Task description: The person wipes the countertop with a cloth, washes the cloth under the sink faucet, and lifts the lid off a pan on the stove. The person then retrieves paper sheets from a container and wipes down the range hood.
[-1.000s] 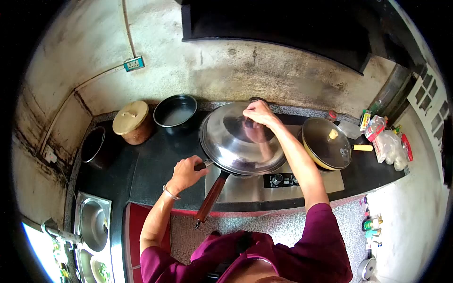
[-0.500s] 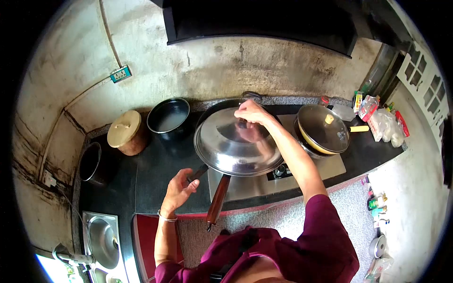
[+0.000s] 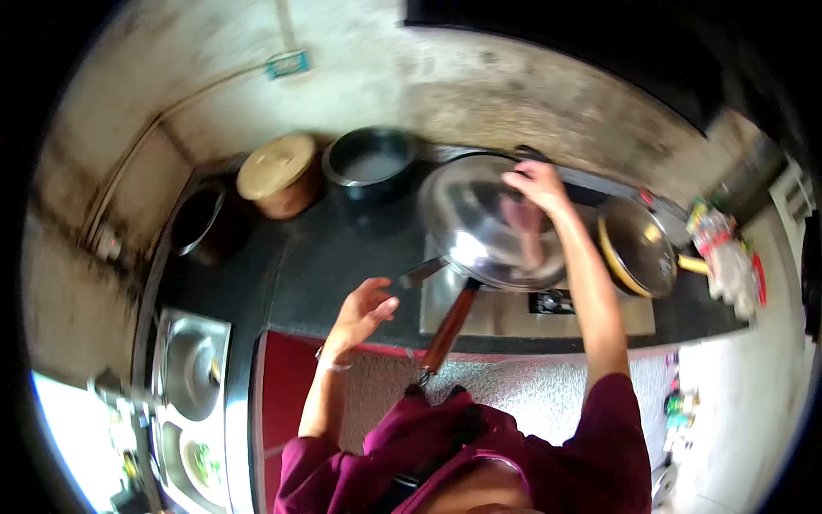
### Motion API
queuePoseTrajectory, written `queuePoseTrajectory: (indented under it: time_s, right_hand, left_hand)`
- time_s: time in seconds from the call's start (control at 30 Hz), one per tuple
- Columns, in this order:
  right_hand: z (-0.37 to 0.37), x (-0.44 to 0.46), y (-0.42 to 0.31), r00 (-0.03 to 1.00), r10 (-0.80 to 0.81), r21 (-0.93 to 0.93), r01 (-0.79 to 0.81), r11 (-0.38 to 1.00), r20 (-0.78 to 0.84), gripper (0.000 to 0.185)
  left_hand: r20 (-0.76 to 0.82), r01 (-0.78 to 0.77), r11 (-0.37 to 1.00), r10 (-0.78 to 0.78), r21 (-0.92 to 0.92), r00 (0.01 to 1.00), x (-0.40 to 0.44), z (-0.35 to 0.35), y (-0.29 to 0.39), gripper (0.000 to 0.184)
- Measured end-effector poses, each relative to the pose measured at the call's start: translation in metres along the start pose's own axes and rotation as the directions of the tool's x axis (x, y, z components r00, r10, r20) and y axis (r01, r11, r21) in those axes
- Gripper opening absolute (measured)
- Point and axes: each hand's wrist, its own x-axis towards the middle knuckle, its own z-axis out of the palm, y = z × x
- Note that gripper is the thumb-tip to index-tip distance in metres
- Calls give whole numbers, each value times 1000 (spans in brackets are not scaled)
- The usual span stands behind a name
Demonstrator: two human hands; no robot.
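My right hand (image 3: 539,185) is closed on the top knob of a domed steel lid (image 3: 467,227); the fingers hide the knob. Beneath the lid is a pan whose wooden handle (image 3: 451,330) points toward me. A black handle (image 3: 423,272) of some utensil sticks out from under the lid's left edge. Just left of that handle, my left hand (image 3: 364,313) is raised with the fingers apart, holding nothing.
To the right, a yellow pan (image 3: 638,248) with a glass lid sits on the stove (image 3: 505,313). A dark pot (image 3: 370,167) and a lidded brown pot (image 3: 281,177) stand along the wall. The sink (image 3: 193,368) is at lower left; plastic bags (image 3: 728,261) lie at far right.
The view has swung left, so the stove sits further right. My left hand has moved away from the black utensil handle. My right hand stays on the lid's knob.
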Motion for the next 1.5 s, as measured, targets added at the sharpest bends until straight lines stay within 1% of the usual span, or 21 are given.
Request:
queuePoseTrajectory:
  time_s: [0.07,0.1,0.23,0.3,0.4,0.5,0.63,0.73,0.83,0.87,0.97,1.1,1.2,1.23,1.27,1.3,1.33,1.37,1.4,1.47,1.5]
  right_hand:
    - [1,-5,-1,999,20,26,-21,999,26,51]
    - [-5,-12,2,994,107,136,-103,985,-21,51]
    - [-5,-18,-13,991,127,230,-118,966,-28,44]
    - [-12,-5,30,993,92,126,-83,989,-70,45]
    - [-15,-26,1,988,104,100,-93,991,-114,42]
    - [-26,-54,-11,985,67,293,-19,956,-157,36]
    - [-39,-114,-38,979,112,477,-18,879,-170,28]
    - [-47,-156,-36,973,100,523,24,852,-207,23]
    - [-59,-204,-18,969,191,594,-64,802,-154,20]
    - [-64,-222,-13,967,199,623,-59,780,-158,20]
    - [-74,-283,24,953,280,653,-139,745,-116,19]
    - [-102,-388,61,929,366,700,-227,677,-53,20]
    - [-123,-480,101,881,457,613,-292,734,-127,19]
    - [-128,-510,110,861,486,533,-345,773,-148,18]
    - [-125,-543,126,801,578,680,-338,651,-156,18]
    - [-134,-574,138,821,517,510,-345,788,-241,23]
    - [-135,-608,155,784,563,484,-398,779,-261,29]
    - [-142,-635,160,688,700,547,-516,659,-195,33]
    - [-141,-663,167,584,781,618,-535,576,-222,36]
    - [-148,-712,179,528,809,564,-597,570,-260,43]
    - [-146,-732,182,467,838,626,-573,529,-282,47]
  left_hand:
    - [-30,34,998,-36,-46,999,-8,-11,-16,44]
    - [-22,45,997,-46,-58,999,-9,-11,-20,44]
    - [-108,100,995,-101,-15,989,-27,-25,-40,41]
    - [-147,48,997,-56,-57,987,-31,-25,-42,35]
    - [-241,25,987,-63,-158,969,-51,-36,-50,29]
    - [-340,-18,991,-29,-133,940,-66,-49,-68,10]
    - [-360,119,972,-188,-205,914,-79,-37,-77,13]
    - [-279,168,953,-238,-254,930,-88,-10,-92,17]
    - [-188,225,951,-266,-215,945,-90,32,-111,23]
    - [-128,268,917,-316,-295,940,-91,45,-119,23]
    - [36,350,921,-350,-168,936,-93,94,-136,21]
    - [215,396,906,-360,-152,908,-92,178,-140,20]
    - [396,469,873,-387,-132,833,-92,253,-144,20]
    - [413,401,915,-347,-50,842,-92,277,-160,21]
    - [477,476,877,-392,-62,786,-93,303,-155,24]
    - [513,448,892,-410,54,754,-93,330,-153,25]
    - [603,423,905,-361,41,712,-95,353,-162,27]
    - [602,367,920,-374,142,706,-96,378,-173,29]
    - [684,338,921,-374,194,627,-98,400,-172,33]
    - [816,311,939,-293,146,499,-104,436,-171,42]
    - [860,300,945,-256,127,441,-108,452,-167,46]
